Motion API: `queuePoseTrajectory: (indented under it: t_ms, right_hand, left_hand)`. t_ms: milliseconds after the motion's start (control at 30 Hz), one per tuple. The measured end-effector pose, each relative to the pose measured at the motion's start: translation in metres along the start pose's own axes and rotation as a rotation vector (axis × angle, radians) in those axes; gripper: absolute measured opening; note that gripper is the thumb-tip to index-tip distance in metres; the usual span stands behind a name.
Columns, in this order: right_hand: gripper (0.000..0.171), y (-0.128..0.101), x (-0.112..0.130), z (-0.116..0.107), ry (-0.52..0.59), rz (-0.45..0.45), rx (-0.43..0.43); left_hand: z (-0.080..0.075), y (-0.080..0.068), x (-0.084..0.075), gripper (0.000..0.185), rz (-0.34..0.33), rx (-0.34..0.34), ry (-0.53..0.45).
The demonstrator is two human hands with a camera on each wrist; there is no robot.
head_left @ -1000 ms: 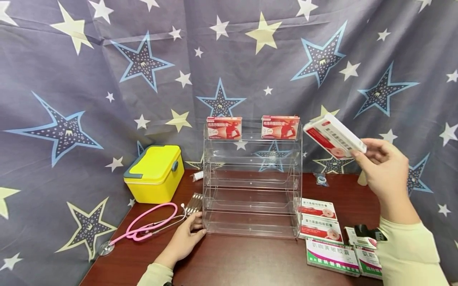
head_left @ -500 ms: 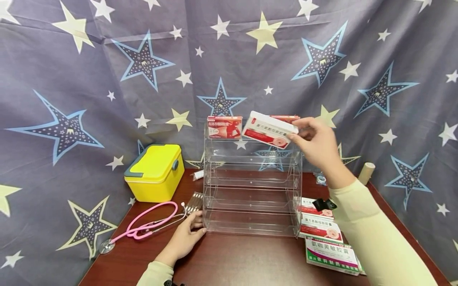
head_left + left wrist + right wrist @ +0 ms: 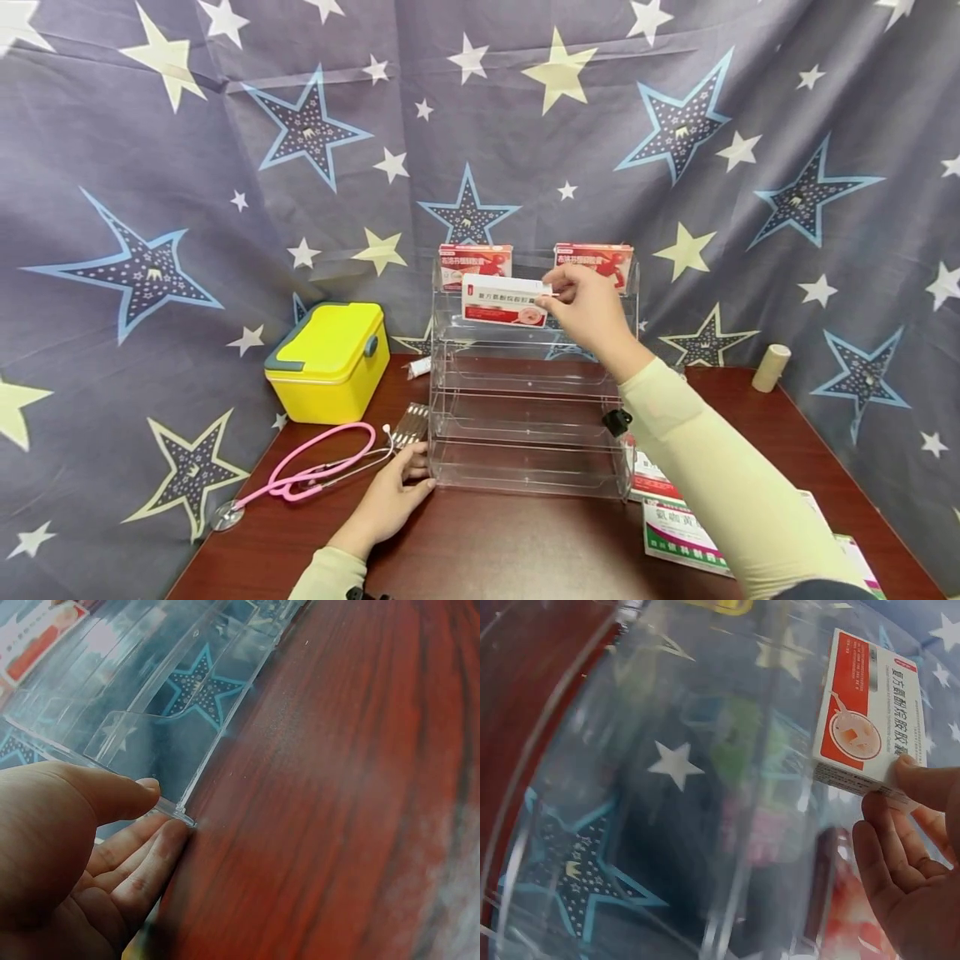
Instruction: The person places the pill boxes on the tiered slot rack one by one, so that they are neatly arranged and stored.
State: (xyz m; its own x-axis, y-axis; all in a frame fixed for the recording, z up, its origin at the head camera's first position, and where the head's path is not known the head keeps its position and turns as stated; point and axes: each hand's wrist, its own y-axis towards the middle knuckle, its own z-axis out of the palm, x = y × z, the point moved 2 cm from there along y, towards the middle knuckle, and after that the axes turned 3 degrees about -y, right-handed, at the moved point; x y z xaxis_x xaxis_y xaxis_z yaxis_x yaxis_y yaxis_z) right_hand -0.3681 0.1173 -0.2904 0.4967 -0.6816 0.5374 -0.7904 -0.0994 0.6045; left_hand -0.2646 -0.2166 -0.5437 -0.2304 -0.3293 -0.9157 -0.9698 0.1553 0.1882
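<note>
The right hand [image 3: 588, 310] pinches a white-and-red medicine box [image 3: 505, 301] by its end, in front of the clear rack's [image 3: 525, 433] second tier. The left hand [image 3: 390, 500], fingers relaxed, steadies the rack's bottom corner. Such an end grip may let the box tilt and catch the tier's lip.

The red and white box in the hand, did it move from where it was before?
Yes. The red and white box in the right hand went left and down, from beyond the clear rack's right side to its upper left front.
</note>
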Motion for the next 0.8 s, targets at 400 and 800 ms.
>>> queuePoseTrajectory:
  t_ms: [400,800]
  right_hand:
    - [0.026,0.001,0.005,0.026,-0.004,-0.022,0.009]
    - [0.026,-0.001,0.010,0.033,-0.001,-0.023,0.018]
  left_hand:
    - [0.000,0.000,0.000,0.051,-0.002,-0.008,-0.002]
    - [0.001,-0.001,0.001,0.051,-0.006,0.001,-0.014]
